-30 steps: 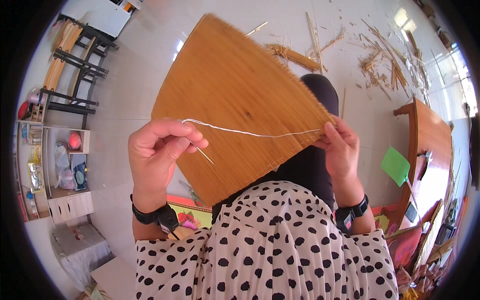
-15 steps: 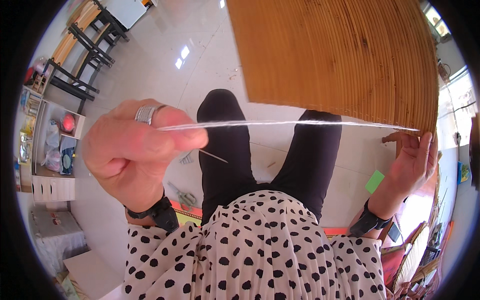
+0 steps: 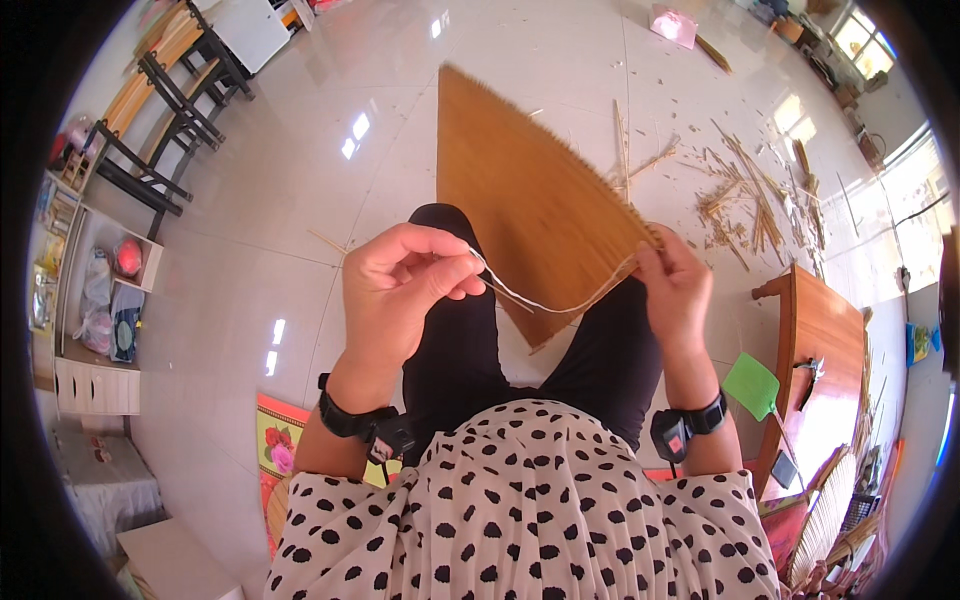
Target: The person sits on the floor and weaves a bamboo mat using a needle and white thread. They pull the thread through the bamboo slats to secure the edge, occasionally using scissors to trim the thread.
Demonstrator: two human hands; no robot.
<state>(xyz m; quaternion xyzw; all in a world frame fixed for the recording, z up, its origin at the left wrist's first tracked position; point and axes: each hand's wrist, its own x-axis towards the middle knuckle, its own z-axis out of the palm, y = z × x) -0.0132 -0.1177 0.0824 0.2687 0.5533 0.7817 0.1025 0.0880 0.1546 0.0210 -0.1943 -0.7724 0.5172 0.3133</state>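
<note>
My left hand [image 3: 395, 295] pinches a thin needle [image 3: 512, 297] between thumb and fingertips, over my left thigh. White thread [image 3: 540, 307] leaves these fingers and hangs in a slack curve across to my right hand [image 3: 680, 295]. That hand grips a corner of a stiff brown ribbed panel [image 3: 530, 190], which looks made of palm leaf or straw. Tilted, the panel hangs in front of my knees with a fringed upper right edge. Where the thread meets it is hidden by my right fingers.
Straw scraps [image 3: 750, 200] litter the floor at the far right. A wooden stool or small table [image 3: 815, 340] stands to my right, with a green fly swatter [image 3: 750, 385] beside it. Shelves [image 3: 100, 310] and a black-framed bench [image 3: 150, 165] line the left side.
The panel has swung down and away from me, its surface now turned. Both hands have come closer together, and the thread has gone from taut to slack. The needle stays in my left hand.
</note>
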